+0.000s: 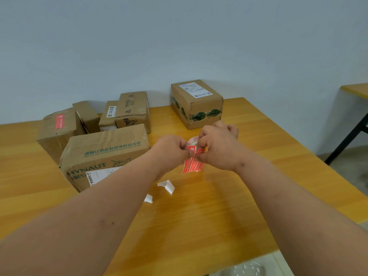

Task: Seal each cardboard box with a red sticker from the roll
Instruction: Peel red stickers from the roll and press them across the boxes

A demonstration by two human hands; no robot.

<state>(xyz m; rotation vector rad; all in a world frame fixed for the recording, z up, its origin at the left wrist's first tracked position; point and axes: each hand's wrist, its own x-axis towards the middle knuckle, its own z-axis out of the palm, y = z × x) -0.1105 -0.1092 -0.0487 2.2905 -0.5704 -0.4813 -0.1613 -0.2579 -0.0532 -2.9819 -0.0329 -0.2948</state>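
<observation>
Two bare forearms reach in from the bottom corners of the frame and meet just right of centre, above a yellow wooden surface point(229, 206). At the meeting point the left hand point(171, 148) has its fingers curled and pinches the top of a red sticker strip point(192, 166) that hangs down from between both hands, printed with white text. Touching it, the right hand point(219, 146) also has curled fingers and pinches the strip's upper edge. Partly hidden behind the fingers sits the sticker roll point(192, 142), pale with a red edge; whether it rests on the surface or is lifted cannot be told. Below the hands, near centre, two small white scraps of backing paper point(167, 186) lie on the wood. At centre left stands a large cardboard box printed HYNAUT point(105, 156), with green lettering along its top edge. Behind it, toward the left, a box with a red sticker on top point(59, 126) stands among several smaller brown boxes point(133, 110). At upper centre, apart from the others, a box with green tape point(197, 104) carries a white shipping label. A pale wall point(179, 36) fills the upper half.
</observation>
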